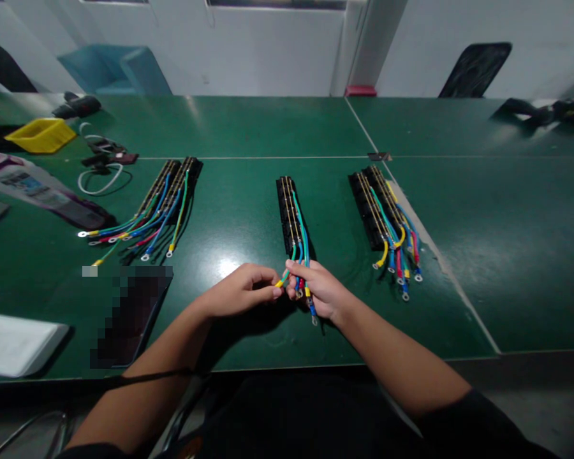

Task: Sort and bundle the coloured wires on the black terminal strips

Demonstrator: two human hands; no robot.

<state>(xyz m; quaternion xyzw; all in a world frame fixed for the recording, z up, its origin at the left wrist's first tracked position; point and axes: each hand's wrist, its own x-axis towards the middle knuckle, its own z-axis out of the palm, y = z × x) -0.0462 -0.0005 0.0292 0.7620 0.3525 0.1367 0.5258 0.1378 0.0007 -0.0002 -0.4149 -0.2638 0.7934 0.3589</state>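
A black terminal strip (287,213) lies lengthwise in the middle of the green table (249,127), with several coloured wires running off its near end. My left hand (242,290) is closed in a pinch on the yellow-tipped end of a green wire (283,278). Beside it, my right hand (318,290) is wrapped round the bundle of coloured wires (302,245) from the same strip. A blue wire end with a ring lug (312,312) hangs out below my right hand.
A second wired terminal strip (377,207) lies to the right and another wired terminal strip (169,191) to the left. Further left are a yellow bin (41,135), a black tool (79,105), a white cable (98,182) and a white pad (16,344).
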